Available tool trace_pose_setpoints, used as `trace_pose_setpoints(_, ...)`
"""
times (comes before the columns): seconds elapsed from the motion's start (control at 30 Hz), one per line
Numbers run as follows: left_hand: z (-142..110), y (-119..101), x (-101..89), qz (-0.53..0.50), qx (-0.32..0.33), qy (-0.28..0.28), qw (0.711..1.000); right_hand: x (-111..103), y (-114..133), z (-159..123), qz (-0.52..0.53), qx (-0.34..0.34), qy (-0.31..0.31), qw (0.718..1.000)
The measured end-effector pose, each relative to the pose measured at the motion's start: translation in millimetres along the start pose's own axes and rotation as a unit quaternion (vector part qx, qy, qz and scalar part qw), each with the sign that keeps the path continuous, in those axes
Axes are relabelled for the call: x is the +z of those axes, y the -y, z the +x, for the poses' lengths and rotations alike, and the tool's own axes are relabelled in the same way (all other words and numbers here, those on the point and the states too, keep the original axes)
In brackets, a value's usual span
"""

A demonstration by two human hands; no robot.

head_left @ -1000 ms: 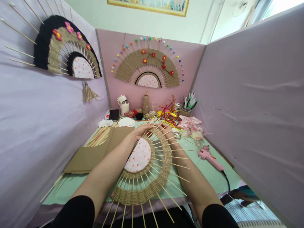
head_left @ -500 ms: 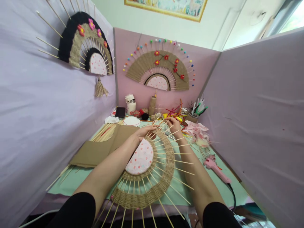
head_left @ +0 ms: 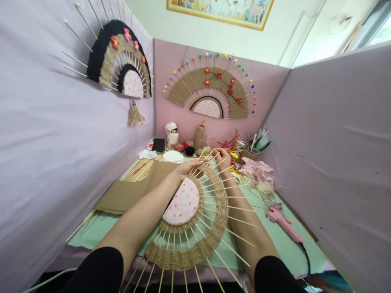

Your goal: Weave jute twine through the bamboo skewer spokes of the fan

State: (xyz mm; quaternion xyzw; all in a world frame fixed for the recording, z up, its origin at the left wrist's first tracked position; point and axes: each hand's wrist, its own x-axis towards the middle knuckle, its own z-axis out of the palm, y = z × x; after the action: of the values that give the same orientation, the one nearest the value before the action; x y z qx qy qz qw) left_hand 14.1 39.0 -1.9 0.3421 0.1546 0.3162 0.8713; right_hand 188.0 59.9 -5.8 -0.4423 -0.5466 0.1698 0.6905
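Observation:
A woven fan [head_left: 220,203] of tan cord on thin wooden sticks is tilted over the table, its half-round centre [head_left: 183,202] covered in white cloth with pink-red dots. My left hand [head_left: 193,167] grips its far end, fingers around the sticks and the woven band. Beside it, my right hand [head_left: 222,158] is closed at the outer stick tips, its fingertips pinched together near the band's far end. Whatever lies between those fingertips is too small to make out. Bare sticks fan out past the band towards me and to the right.
A pink glue gun [head_left: 285,224] lies at the right. Brown cardboard [head_left: 122,197] and a bundle of sticks [head_left: 137,169] lie left. At the back stand a white bottle [head_left: 172,135], a cone of cord [head_left: 199,137] and a tool pot [head_left: 252,154]. Finished fans [head_left: 210,87] hang on the partitions.
The whole view has shifted slightly, so things appear a little further right. My right hand has moved a little at the stick tips; my left hand keeps its hold on the fan.

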Motion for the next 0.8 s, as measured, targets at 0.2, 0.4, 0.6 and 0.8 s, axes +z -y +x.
trace_pose_setpoints(0.2, 1.4, 1.9, 0.1, -0.001, -0.006, -0.003, 1.000, -2.8, 2.4, 0.9, 0.017, -0.014, -0.037, 0.999)
trace_pose_setpoints(0.4, 2.2, 6.6, 4.7, -0.001, -0.004, -0.020, 1.000, 5.3, -1.0, 5.7, 0.029, 0.058, 0.018, 0.998)
trace_pose_setpoints(0.6, -1.1, 8.3, 8.6, -0.029, -0.002, -0.041, 0.999, 13.5, -11.3, -11.9, 0.025, 0.120, 0.132, 0.984)
trace_pose_setpoints(0.8, -0.2, 10.1, 1.7, -0.062, 0.004, -0.062, 0.996, 26.6, -26.7, -23.3, 0.038, 0.163, 0.216, 0.962)
